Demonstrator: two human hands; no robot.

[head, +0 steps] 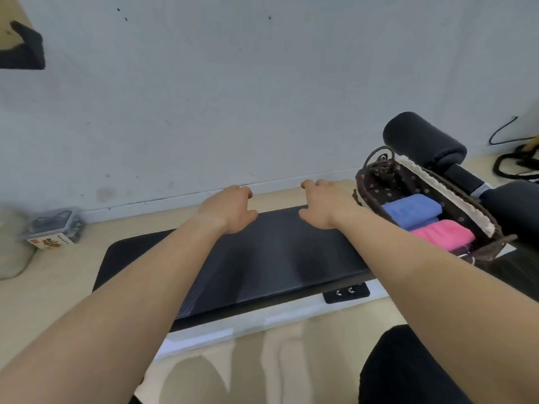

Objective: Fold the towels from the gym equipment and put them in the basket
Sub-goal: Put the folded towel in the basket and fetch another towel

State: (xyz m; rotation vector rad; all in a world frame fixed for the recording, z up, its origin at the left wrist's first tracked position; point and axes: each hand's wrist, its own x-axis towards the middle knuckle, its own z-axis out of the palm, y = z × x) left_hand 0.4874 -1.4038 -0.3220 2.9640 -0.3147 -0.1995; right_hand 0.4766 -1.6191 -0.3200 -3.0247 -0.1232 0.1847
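A dark wicker basket (370,182) with a dotted brown lining stands at the right end of the black padded bench (277,258). Inside it lie a folded blue towel (408,209) and a folded pink towel (444,234), side by side. My left hand (230,209) and my right hand (323,207) hover above the far edge of the bench, palms down, fingers loosely curled, holding nothing. My right hand is just left of the basket's rim. No loose towel shows on the bench.
Black foam roller pads (423,139) of the gym equipment stick out behind the basket. A clear plastic box (55,225) and a pale bag (11,249) sit on the floor at left by the white wall. Black cables (513,163) lie at far right.
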